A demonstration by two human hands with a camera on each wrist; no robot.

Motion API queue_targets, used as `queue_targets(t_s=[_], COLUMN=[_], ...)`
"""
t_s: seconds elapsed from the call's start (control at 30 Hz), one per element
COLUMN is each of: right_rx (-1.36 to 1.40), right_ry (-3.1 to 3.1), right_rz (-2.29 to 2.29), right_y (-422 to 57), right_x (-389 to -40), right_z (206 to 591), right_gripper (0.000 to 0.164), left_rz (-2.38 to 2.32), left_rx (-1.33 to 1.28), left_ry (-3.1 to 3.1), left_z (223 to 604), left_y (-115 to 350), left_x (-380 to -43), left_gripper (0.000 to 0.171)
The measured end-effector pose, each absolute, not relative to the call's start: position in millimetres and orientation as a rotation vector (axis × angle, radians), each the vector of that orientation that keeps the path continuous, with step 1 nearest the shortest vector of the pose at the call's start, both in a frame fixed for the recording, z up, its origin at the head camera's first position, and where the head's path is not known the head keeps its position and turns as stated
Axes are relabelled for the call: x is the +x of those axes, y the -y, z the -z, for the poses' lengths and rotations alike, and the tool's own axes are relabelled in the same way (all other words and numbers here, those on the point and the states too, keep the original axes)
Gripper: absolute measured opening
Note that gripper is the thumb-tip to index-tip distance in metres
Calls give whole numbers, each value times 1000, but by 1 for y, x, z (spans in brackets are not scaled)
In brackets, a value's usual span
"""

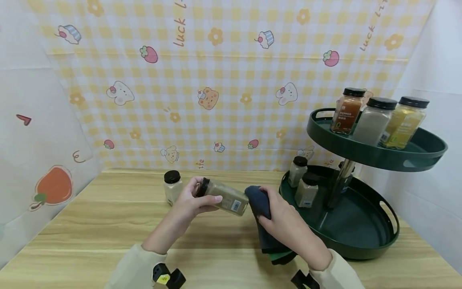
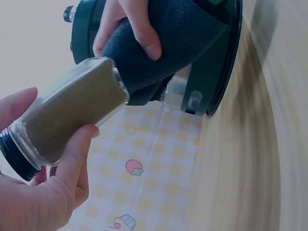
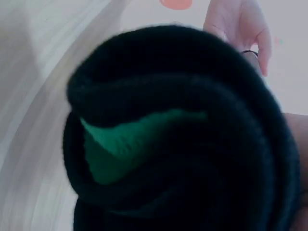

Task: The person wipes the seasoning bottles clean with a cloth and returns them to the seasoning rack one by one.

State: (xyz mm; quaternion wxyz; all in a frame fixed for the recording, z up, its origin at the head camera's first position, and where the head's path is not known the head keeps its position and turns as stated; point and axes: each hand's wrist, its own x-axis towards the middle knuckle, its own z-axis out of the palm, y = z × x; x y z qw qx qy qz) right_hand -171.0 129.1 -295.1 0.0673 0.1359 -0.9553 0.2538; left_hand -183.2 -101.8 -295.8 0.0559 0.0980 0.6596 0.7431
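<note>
My left hand (image 1: 196, 200) grips a clear spice jar (image 1: 225, 196) near its black lid, tilted on its side above the table. Brownish-grey powder fills most of the jar (image 2: 77, 106), and a small barcode label shows on its side in the head view. My right hand (image 1: 283, 214) holds a folded dark navy cloth (image 1: 259, 202) right at the jar's base. A green inner side (image 3: 125, 139) of the cloth shows between its folds in the right wrist view. Behind my left hand another black-lidded jar (image 1: 172, 186) stands upright on the table, partly hidden by the fingers.
A two-tier dark green round rack (image 1: 361, 245) stands at the right. On its upper tier are a red-brown pepper jar (image 1: 347, 112), a pale jar (image 1: 373, 122) and a yellow jar (image 1: 406, 124). Small jars (image 1: 306, 190) stand on its lower tier. A patterned cloth (image 1: 231, 80) hangs behind.
</note>
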Motion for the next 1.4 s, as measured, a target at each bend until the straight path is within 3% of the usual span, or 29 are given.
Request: queue_targets(t_s=[0.27,0.87,1.4], right_rx=[494,558,605], right_ry=[2849,2839,2763], right_rz=[-994,-863,-758], right_y=[-125,-119,-116], right_x=[-167,-165,-155], right_z=[292,302,296], right_gripper=[61,56,57], left_rz=[-2236,-1397,-1351], left_rx=[322,592,721], left_ry=[-1921,-2688,-2738], left_z=[298,298,301], left_y=[103,110,113], left_x=[-182,-184,-186], left_gripper=[49,56,49])
